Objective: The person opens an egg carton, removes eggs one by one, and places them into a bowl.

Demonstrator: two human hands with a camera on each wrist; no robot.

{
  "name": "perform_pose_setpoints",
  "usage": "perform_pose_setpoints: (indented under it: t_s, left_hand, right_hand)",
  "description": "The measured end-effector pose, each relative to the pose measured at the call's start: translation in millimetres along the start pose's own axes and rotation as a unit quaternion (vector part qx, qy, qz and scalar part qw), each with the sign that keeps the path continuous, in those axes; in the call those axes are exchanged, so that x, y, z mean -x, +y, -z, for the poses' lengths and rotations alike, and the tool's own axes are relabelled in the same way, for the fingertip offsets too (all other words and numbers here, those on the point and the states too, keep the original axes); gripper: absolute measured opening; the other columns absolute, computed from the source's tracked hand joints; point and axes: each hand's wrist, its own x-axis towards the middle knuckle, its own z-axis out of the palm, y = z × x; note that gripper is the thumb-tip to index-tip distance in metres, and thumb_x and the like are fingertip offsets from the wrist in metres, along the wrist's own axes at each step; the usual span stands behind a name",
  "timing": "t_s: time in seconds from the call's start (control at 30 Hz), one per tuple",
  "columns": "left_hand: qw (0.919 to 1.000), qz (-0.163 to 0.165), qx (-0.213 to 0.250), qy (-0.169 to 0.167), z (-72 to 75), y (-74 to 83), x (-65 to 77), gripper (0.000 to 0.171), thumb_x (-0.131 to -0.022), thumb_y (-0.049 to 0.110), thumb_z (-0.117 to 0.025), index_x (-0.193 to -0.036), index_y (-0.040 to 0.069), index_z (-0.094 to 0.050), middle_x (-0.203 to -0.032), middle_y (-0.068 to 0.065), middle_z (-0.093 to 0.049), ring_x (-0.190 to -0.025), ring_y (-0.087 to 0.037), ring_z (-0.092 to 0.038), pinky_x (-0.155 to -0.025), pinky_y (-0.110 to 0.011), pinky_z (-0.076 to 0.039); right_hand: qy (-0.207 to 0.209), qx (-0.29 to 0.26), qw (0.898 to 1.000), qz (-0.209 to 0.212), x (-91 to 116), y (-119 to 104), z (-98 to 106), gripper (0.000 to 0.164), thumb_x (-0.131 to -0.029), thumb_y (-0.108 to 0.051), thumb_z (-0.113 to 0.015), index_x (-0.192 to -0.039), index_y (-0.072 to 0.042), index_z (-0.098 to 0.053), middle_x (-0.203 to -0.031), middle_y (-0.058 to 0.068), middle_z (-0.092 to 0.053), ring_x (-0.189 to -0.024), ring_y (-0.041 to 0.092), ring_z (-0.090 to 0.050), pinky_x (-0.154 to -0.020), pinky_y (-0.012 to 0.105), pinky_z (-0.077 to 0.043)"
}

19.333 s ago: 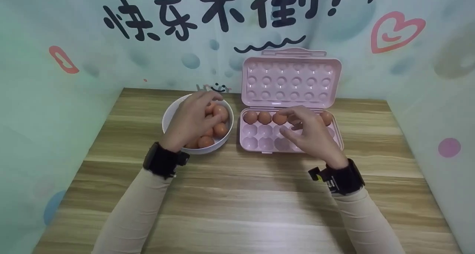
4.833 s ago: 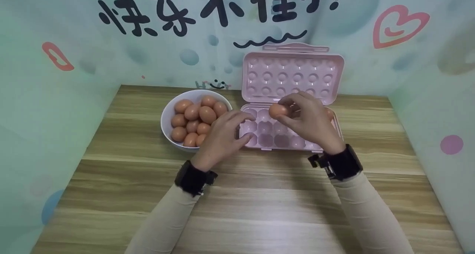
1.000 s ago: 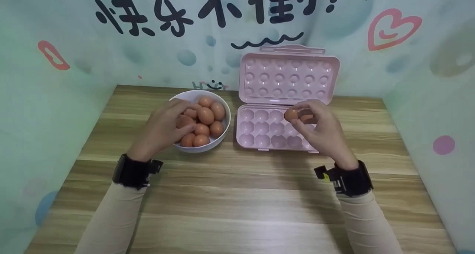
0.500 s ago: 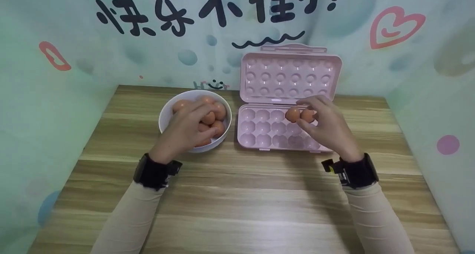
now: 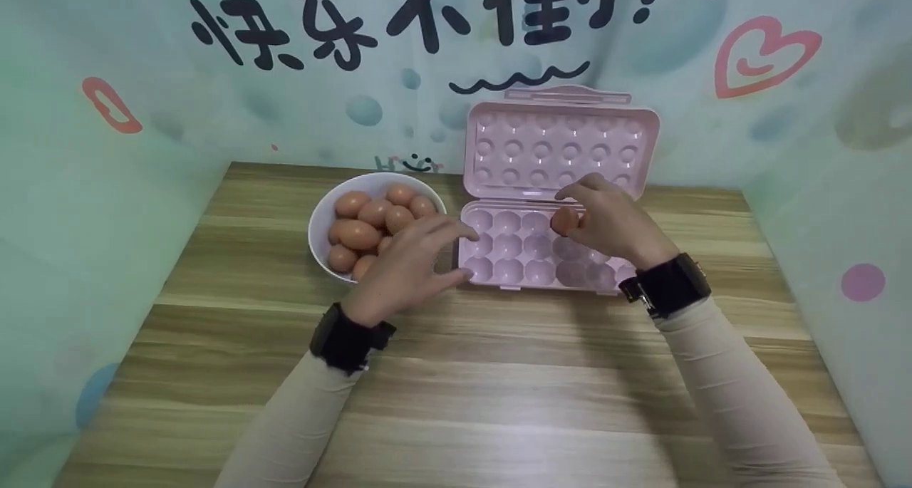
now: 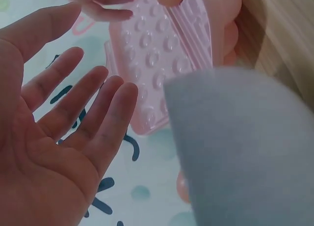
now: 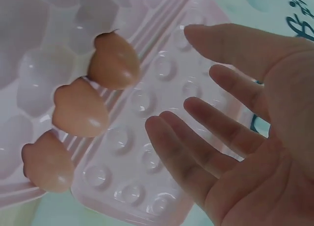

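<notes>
In the head view my left hand reaches over the front right of the white bowl, fingers spread and holding nothing. Brown eggs are heaped in that bowl. Its pale side fills much of the left wrist view. My right hand hovers above the back right of the pink egg tray. In the right wrist view its fingers are apart and bare, beside three eggs sitting in one row of sockets. From the head, one tray egg shows; my right hand covers the others.
The tray's lid stands upright, leaning back near the patterned backdrop. Bowl and tray stand close together near the table's back edge. The wooden table stretches in front, and cloth walls flank both sides.
Since 19.3 seconds ago, eggs have left the tray's back-left sockets; 4.8 seconds ago my right hand held one. Within the last half second my left hand has moved right from the bowl's eggs.
</notes>
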Motion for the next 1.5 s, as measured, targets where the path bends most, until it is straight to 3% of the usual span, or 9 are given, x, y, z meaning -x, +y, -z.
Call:
perform_pose_setpoints:
  t_s: [0.2, 0.47, 0.6, 0.87, 1.07, 1.23, 1.37, 1.5]
  left_hand:
    - [0.9998, -0.013, 0.017, -0.005, -15.9, 4.1, -3.1, 0.040, -0.093, 0.022, -0.081, -0.130, 0.015, -0.069, -0.130, -0.003, -0.068, -0.122, -0.022, -0.063, -0.107, -0.036, -0.048]
    - [0.9993, -0.022, 0.022, -0.020, -29.2, 6.4, -3.5, 0.041, -0.093, 0.024, -0.082, -0.131, 0.017, -0.068, -0.126, -0.003, -0.068, -0.117, -0.021, -0.062, -0.103, -0.036, -0.049]
    - [0.9993, -0.015, 0.024, -0.027, -33.7, 6.4, -2.9, 0.042, -0.094, 0.026, -0.082, -0.133, 0.018, -0.067, -0.129, -0.003, -0.066, -0.119, -0.020, -0.061, -0.103, -0.036, -0.050]
    - [0.9985, 0.007, 0.031, -0.045, -37.1, 6.9, -2.4, 0.043, -0.095, 0.028, -0.081, -0.134, 0.020, -0.066, -0.131, -0.002, -0.065, -0.122, -0.019, -0.060, -0.104, -0.036, -0.050]
    - [0.9984, 0.012, 0.037, -0.041, -36.5, 5.8, -3.2, 0.042, -0.095, 0.025, -0.081, -0.134, 0.020, -0.067, -0.131, -0.001, -0.066, -0.122, -0.019, -0.059, -0.104, -0.035, -0.049]
    - [0.9986, 0.013, 0.047, -0.023, -36.3, 5.1, -4.7, 0.038, -0.095, 0.020, -0.080, -0.131, 0.017, -0.069, -0.129, -0.003, -0.067, -0.118, -0.019, -0.060, -0.100, -0.035, -0.050]
    - [0.9983, 0.011, 0.057, 0.002, -36.5, 4.3, -6.0, 0.034, -0.096, 0.019, -0.077, -0.129, 0.016, -0.070, -0.127, -0.004, -0.069, -0.115, -0.020, -0.060, -0.097, -0.035, -0.051]
    - [0.9974, -0.005, 0.067, 0.026, -36.5, 4.7, -8.3, 0.034, -0.097, 0.017, -0.076, -0.130, 0.014, -0.070, -0.127, -0.004, -0.068, -0.113, -0.023, -0.065, -0.096, -0.033, -0.053]
  right_hand:
    - [-0.040, 0.008, 0.999, -0.012, -9.1, 7.4, -14.7, 0.038, -0.079, 0.006, -0.081, -0.117, 0.004, -0.073, -0.111, 0.022, -0.065, -0.102, 0.037, -0.061, -0.086, 0.049, -0.057]
    - [-0.089, 0.034, 0.990, -0.104, -13.8, 12.8, -29.0, 0.036, -0.075, -0.001, -0.083, -0.108, -0.009, -0.074, -0.103, 0.009, -0.056, -0.091, 0.030, -0.059, -0.071, 0.046, -0.053]
    - [-0.088, 0.046, 0.988, -0.119, -16.4, 13.6, -34.8, 0.037, -0.071, 0.004, -0.083, -0.103, -0.012, -0.076, -0.101, 0.008, -0.056, -0.089, 0.029, -0.060, -0.066, 0.046, -0.047]
    - [-0.051, 0.016, 0.997, -0.062, -18.9, 15.8, -39.9, 0.020, -0.083, 0.015, -0.074, -0.098, 0.002, -0.076, -0.096, 0.015, -0.058, -0.086, 0.030, -0.059, -0.077, 0.043, -0.056]
    - [-0.031, -0.001, 0.997, -0.068, -14.8, 13.9, -34.0, 0.018, -0.084, 0.009, -0.079, -0.100, 0.001, -0.075, -0.096, 0.014, -0.056, -0.087, 0.029, -0.058, -0.074, 0.043, -0.055]
    - [0.039, -0.008, 0.998, -0.048, -3.6, 4.5, -20.7, 0.024, -0.081, 0.004, -0.085, -0.102, 0.000, -0.074, -0.097, 0.017, -0.060, -0.090, 0.033, -0.059, -0.079, 0.046, -0.055]
    - [0.095, -0.052, 0.993, -0.053, 9.3, -11.7, -11.8, 0.029, -0.083, -0.005, -0.089, -0.106, 0.000, -0.074, -0.095, 0.015, -0.063, -0.086, 0.031, -0.063, -0.078, 0.043, -0.057]
    - [0.119, -0.110, 0.984, -0.067, 22.9, -30.6, -8.9, 0.033, -0.083, -0.010, -0.091, -0.110, 0.000, -0.074, -0.098, 0.013, -0.068, -0.086, 0.027, -0.071, -0.077, 0.033, -0.061]
